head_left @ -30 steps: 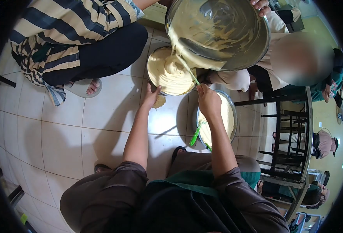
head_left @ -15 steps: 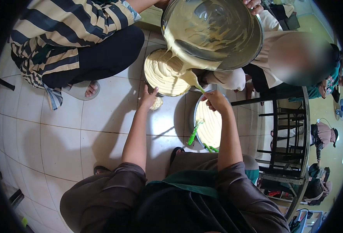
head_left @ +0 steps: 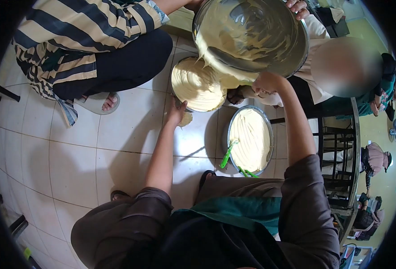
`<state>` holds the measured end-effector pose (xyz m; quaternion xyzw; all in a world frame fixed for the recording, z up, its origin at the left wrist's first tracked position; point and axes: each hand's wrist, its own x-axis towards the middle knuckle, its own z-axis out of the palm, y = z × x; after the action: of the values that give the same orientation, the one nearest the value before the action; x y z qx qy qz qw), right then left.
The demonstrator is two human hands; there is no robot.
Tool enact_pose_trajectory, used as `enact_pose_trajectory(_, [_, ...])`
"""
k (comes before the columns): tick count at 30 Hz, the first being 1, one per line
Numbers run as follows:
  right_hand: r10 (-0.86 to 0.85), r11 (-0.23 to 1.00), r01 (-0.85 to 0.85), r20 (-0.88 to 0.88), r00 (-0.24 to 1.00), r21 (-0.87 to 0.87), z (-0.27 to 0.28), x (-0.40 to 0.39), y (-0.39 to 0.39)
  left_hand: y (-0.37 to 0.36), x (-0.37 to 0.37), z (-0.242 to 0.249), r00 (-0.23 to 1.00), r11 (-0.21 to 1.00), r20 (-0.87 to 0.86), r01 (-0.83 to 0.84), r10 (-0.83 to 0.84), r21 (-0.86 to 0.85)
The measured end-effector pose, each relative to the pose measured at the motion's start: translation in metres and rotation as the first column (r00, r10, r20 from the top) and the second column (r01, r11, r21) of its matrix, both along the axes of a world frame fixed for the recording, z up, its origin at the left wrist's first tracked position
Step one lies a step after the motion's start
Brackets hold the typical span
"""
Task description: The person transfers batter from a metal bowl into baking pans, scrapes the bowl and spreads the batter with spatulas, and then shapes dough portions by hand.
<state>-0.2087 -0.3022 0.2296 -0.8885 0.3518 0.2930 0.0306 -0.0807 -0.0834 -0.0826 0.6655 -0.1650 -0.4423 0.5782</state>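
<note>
The left hand (head_left: 176, 113) touches the rim of the small bowl (head_left: 211, 110); its grip cannot be determined. The small bowl, containing batter (head_left: 198, 85), is under the tilted large bowl's (head_left: 292, 57) lip. There, the right hand (head_left: 269, 83) grasps the spatula (head_left: 245, 83).

The batter (head_left: 198, 86) beside the left hand (head_left: 176, 113) is pale yellow with swirled ridges; just beyond the right hand (head_left: 269, 84), the bowl (head_left: 298, 59) is silvery grey, streaked yellow. Left of both hands, a garment (head_left: 79, 24) bears dark-and-beige stripes.
</note>
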Motion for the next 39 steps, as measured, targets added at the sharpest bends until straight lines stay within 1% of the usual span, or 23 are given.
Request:
enact_pose_trajectory(1, [-0.010, 0.998, 0.013, -0.057, 0.998, 0.055, 0.015, 0.018, 0.011, 0.003, -0.001, 0.008, 1.000, 0.998, 0.021, 0.020, -0.021, 0.054])
enact_pose_trajectory(4, [0.064, 0.996, -0.057, -0.096, 0.993, 0.070, 0.026, 0.056, 0.022, 0.001, -0.004, -0.004, 0.999, 0.999, 0.035, -0.029, 0.028, 0.031])
enact_pose_trajectory(7, [-0.047, 0.997, 0.054, -0.126, 0.991, 0.059, 0.031, 0.091, 0.034, 0.006, -0.001, 0.009, 0.997, 0.999, 0.071, -0.003, -0.001, 0.052])
enact_pose_trajectory(10, [-0.041, 0.994, 0.047, -0.060, 0.997, 0.094, 0.030, 0.112, 0.041, 0.008, -0.002, 0.018, 0.999, 0.999, 0.019, -0.033, 0.033, 0.019])
enact_pose_trajectory(13, [-0.045, 0.997, 0.045, 0.001, 0.999, 0.064, 0.033, 0.125, 0.050, 0.008, 0.000, 0.022, 1.000, 0.999, 0.016, -0.027, 0.026, 0.046])
enact_pose_trajectory(16, [0.027, 1.000, -0.027, 0.006, 1.000, -0.013, 0.043, 0.119, 0.059, 0.010, -0.001, 0.026, 0.994, 0.999, -0.097, -0.041, 0.043, 0.014])
enact_pose_trajectory(18, [0.277, 0.961, -0.275, 0.099, 0.956, -0.035, 0.016, 0.082, 0.020, 0.011, 0.000, 0.026, 0.994, 0.996, -0.096, -0.058, 0.051, -0.068])
enact_pose_trajectory(20, [0.405, 0.912, -0.396, 0.084, 0.911, -0.102, 0.021, 0.061, 0.037, 0.012, 0.000, 0.022, 0.996, 0.990, -0.073, -0.065, 0.056, -0.128])
enact_pose_trajectory(21, [0.408, 0.904, -0.400, 0.024, 0.913, -0.150, 0.037, 0.045, 0.076, 0.010, 0.000, 0.016, 0.997, 0.987, -0.049, -0.062, 0.055, -0.146])
enact_pose_trajectory(23, [0.094, 0.995, -0.083, 0.227, 0.969, -0.057, 0.004, 0.007, 0.093, 0.000, -0.001, -0.014, 0.997, 0.987, -0.066, -0.054, 0.044, -0.154])
enact_pose_trajectory(24, [-0.139, 0.990, 0.132, 0.377, 0.916, 0.045, -0.035, -0.017, 0.091, -0.010, -0.001, -0.043, 0.994, 0.988, -0.106, -0.051, 0.036, -0.143])
enact_pose_trajectory(25, [-0.201, 0.978, 0.208, 0.380, 0.903, 0.024, -0.065, -0.034, 0.105, -0.011, -0.003, -0.042, 0.990, 0.992, -0.134, -0.056, 0.040, -0.116])
enact_pose_trajectory(26, [-0.135, 0.989, 0.145, 0.569, 0.811, 0.029, -0.122, -0.060, 0.111, -0.012, -0.004, -0.040, 0.986, 0.994, -0.161, -0.060, 0.045, -0.089])
enact_pose_trajectory(27, [-0.416, 0.889, 0.447, 0.583, 0.698, 0.099, -0.138, -0.053, 0.151, -0.001, -0.005, -0.007, 0.982, 0.997, -0.176, -0.071, 0.062, -0.043])
enact_pose_trajectory(28, [-0.510, 0.812, 0.572, 0.620, 0.596, 0.119, -0.150, -0.045, 0.186, 0.006, -0.006, 0.012, 0.979, 0.997, -0.189, -0.078, 0.078, 0.006])
enact_pose_trajectory(29, [-0.527, 0.812, 0.548, 0.657, 0.539, 0.202, -0.177, -0.050, 0.201, -0.001, -0.007, -0.013, 0.976, 0.996, -0.207, -0.080, 0.069, -0.047])
enact_pose_trajectory(30, [-0.558, 0.771, 0.605, 0.671, 0.488, 0.201, -0.190, -0.042, 0.220, 0.002, -0.005, -0.001, 0.971, 0.995, -0.227, -0.085, 0.072, -0.048])
enact_pose_trajectory(31, [-0.418, 0.843, 0.520, 0.772, 0.479, 0.134, -0.221, -0.048, 0.227, 0.010, -0.006, 0.025, 0.966, 0.995, -0.249, -0.085, 0.072, -0.044])
enact_pose_trajectory(32, [-0.451, 0.842, 0.526, 0.688, 0.569, 0.117, -0.223, -0.044, 0.237, 0.010, -0.005, 0.027, 0.974, 0.997, -0.217, -0.078, 0.071, -0.027])
enact_pose_trajectory(33, [-0.454, 0.849, 0.515, 0.663, 0.596, 0.118, -0.224, -0.041, 0.246, 0.011, -0.004, 0.029, 0.980, 0.997, -0.184, -0.072, 0.070, -0.008])
enact_pose_trajectory(35, [-0.466, 0.861, 0.496, 0.565, 0.681, 0.113, -0.227, -0.044, 0.255, 0.008, -0.002, 0.011, 0.999, 0.997, -0.013, -0.042, 0.043, 0.066])
enact_pose_trajectory(38, [-0.450, 0.879, 0.468, 0.476, 0.755, 0.089, -0.213, -0.054, 0.261, 0.008, -0.002, 0.007, 0.999, 0.999, 0.014, -0.033, 0.032, 0.018])
enact_pose_trajectory(39, [-0.446, 0.886, 0.456, 0.417, 0.792, 0.082, -0.205, -0.058, 0.261, 0.008, -0.003, 0.010, 0.999, 0.999, -0.027, -0.041, 0.041, 0.021])
